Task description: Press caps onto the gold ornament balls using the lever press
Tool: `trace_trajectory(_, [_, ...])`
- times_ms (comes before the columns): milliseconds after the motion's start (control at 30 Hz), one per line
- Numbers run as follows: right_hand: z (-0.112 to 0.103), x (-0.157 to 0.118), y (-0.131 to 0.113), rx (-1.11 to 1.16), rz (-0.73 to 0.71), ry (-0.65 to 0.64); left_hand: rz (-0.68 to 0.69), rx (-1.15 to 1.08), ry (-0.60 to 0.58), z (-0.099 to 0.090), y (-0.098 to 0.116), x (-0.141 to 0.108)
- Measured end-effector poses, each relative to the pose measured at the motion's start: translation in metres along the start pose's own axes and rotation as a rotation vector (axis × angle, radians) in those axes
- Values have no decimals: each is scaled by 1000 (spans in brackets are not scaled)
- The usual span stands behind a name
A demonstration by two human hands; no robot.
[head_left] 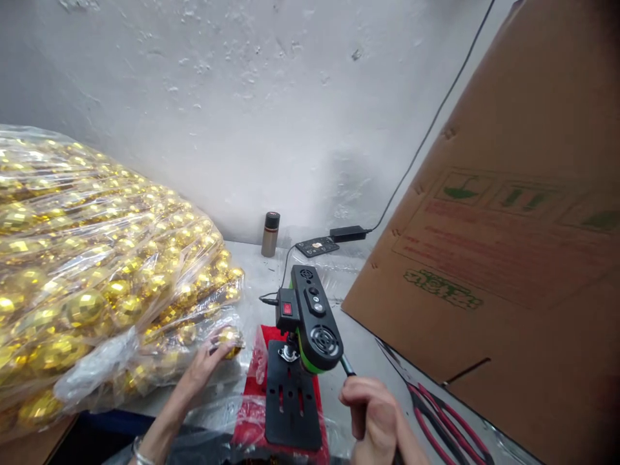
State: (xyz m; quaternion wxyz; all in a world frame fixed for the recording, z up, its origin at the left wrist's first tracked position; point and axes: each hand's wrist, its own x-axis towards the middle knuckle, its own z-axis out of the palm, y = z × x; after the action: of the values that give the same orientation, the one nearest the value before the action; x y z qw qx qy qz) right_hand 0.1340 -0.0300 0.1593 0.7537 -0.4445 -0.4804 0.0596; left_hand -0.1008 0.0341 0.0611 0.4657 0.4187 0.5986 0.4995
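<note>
While the right hand (372, 413) grips the lever (347, 366) of a black-and-green machine (317, 316), its fingers closed around the handle, the left hand (206, 365) has hold of a shiny gold ball (231, 338), its fingers bent and spread only to the ball's width. That ball is just left of the machine, against the big clear bag (111, 271) of gold balls filling the surface's left side; whether it's inside the plastic I can't tell. Beneath the machine's head is a black slotted plate (291, 413) over something red (254, 394), towards the near edge of the surface (334, 387). Along the far edge, by the wall, I see an upright bottle (270, 239), a dark patterned pad (317, 247) and a black adapter (349, 233). A cardboard box (475, 258) leans over the right side, with red-and-black handles (448, 423) near its lower edge.
</note>
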Motion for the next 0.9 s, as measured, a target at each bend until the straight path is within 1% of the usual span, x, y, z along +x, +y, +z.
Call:
trace_trajectory(67, [3,1,-7,13,97,15,-124,-278,-58,10,-9,-21])
trace_trajectory(100, [4,2,-9,13,138,25,-177,-372,-94,15,-15,-30])
trace_trajectory(133, [5,2,-11,8,160,30,-217,-426,-130,21,-22,-39])
trace_trajectory(200, [4,4,-10,3,108,-9,-225,-435,-167,36,-35,-51])
trace_trajectory(300, [-2,6,-1,6,-25,-102,-99,-280,-154,61,-49,-55])
trace_trajectory(367, [-6,6,5,17,-61,-134,-1,-105,-156,76,-51,-53])
trace_trajectory(433, [-8,4,6,28,-68,-147,94,85,-161,86,-51,-49])
trace_trajectory(467, [-7,2,5,30,-56,-146,148,169,-157,89,-51,-47])
trace_trajectory(533, [-5,-1,1,31,14,-118,251,296,-150,93,-51,-44])
trace_trajectory(600, [-3,-5,-4,45,106,-77,337,371,-150,94,-53,-43])
trace_trajectory(667, [-1,-7,-9,64,153,-57,416,423,-150,96,-57,-42])
trace_trajectory(800, [1,-9,-14,81,153,-48,546,513,-160,102,-64,-43])
trace_trajectory(900, [2,-8,-15,94,136,-45,544,537,-153,106,-65,-42])
